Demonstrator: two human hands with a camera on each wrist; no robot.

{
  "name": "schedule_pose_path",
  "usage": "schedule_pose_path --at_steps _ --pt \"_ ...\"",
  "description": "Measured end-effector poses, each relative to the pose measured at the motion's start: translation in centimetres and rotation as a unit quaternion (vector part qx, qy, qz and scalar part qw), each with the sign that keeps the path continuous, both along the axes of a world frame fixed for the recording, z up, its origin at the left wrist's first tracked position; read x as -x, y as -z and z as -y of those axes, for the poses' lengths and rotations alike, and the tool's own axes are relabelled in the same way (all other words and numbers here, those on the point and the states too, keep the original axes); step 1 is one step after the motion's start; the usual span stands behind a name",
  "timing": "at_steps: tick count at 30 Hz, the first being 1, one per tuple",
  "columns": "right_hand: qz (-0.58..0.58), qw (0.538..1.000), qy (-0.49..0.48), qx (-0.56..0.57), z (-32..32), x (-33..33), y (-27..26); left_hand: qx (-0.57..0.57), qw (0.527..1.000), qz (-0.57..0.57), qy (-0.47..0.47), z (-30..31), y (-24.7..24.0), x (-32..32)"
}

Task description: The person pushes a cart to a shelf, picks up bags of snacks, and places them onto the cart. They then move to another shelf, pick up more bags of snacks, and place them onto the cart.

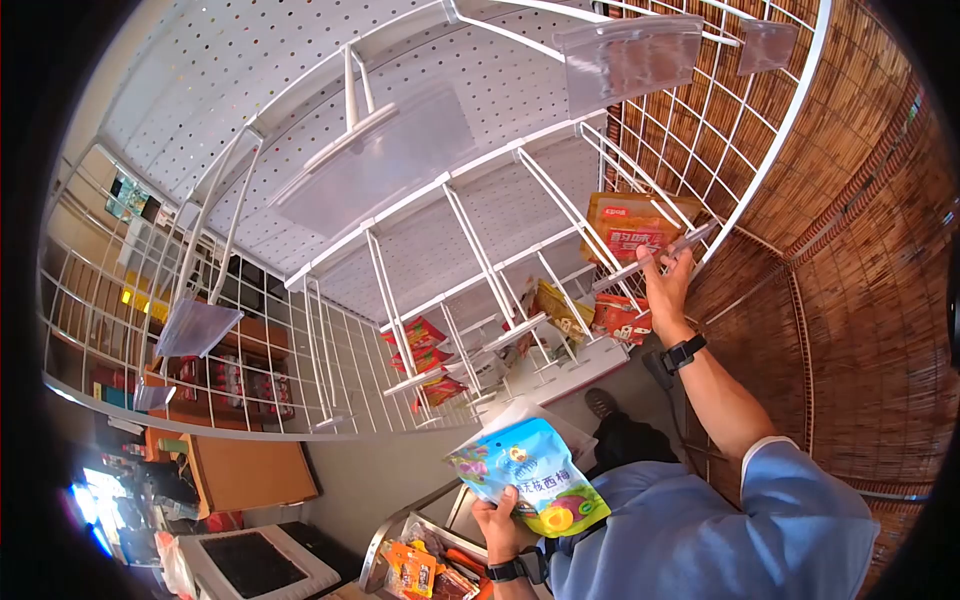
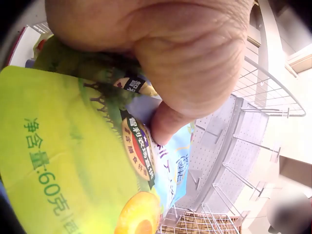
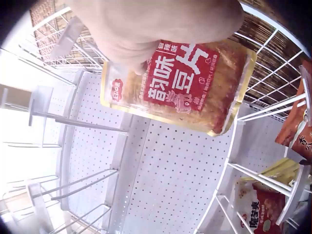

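Note:
My left hand (image 1: pixel 497 520) grips a blue and green pouch (image 1: pixel 545 480) low in front of my body, thumb across its printed face. Close up in the left wrist view, the thumb of that hand (image 2: pixel 170 58) presses on the green pouch (image 2: pixel 63 146). My right hand (image 1: pixel 668 295) is raised at a hook on the rack's right side, by a gold and red packet (image 1: pixel 630 235). In the right wrist view the fingers of this hand (image 3: pixel 156 29) lie over the edge of the packet (image 3: pixel 180 87); whether they pinch it is hidden.
White perforated panels (image 1: pixel 400 180) carry rows of wire hooks with clear label holders (image 1: pixel 630 60). Red packets (image 1: pixel 425 360) hang lower down. A wire side grid (image 1: pixel 700 90) stands against woven matting (image 1: pixel 850 250). A container of snack packets (image 1: pixel 415 570) sits below left.

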State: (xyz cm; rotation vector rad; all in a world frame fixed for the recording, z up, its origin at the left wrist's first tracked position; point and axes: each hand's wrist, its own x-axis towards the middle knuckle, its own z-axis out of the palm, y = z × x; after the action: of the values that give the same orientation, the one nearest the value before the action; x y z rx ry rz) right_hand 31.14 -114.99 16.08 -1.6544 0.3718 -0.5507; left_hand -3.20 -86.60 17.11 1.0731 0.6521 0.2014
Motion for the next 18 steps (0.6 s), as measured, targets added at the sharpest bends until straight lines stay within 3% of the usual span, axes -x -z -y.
schedule_pose_path --at_steps 4,7,9,10,14,18 --pt "-0.034 0.998 0.018 0.039 -0.1 -0.2 0.4 0.002 1.000 0.005 -0.006 0.0 0.2 0.3" --pt "0.014 0.998 0.036 -0.052 -0.1 -2.0 1.9 0.027 1.000 -0.010 0.002 0.1 -0.2 0.6" --pt "0.072 0.988 -0.018 -0.138 0.1 -3.1 2.3 0.040 0.999 0.004 0.000 0.6 -1.3 0.3" --pt "0.071 0.982 -0.052 -0.170 0.3 -3.5 2.2 0.054 0.998 0.017 0.000 0.7 -1.6 0.1" --pt "0.012 0.971 -0.036 -0.238 -0.3 -3.9 1.9 0.040 0.999 0.008 -0.004 0.3 -0.9 0.7" --pt "0.011 0.964 -0.068 -0.255 0.2 -4.0 2.9 0.042 0.999 0.014 -0.015 0.4 -1.2 0.9"
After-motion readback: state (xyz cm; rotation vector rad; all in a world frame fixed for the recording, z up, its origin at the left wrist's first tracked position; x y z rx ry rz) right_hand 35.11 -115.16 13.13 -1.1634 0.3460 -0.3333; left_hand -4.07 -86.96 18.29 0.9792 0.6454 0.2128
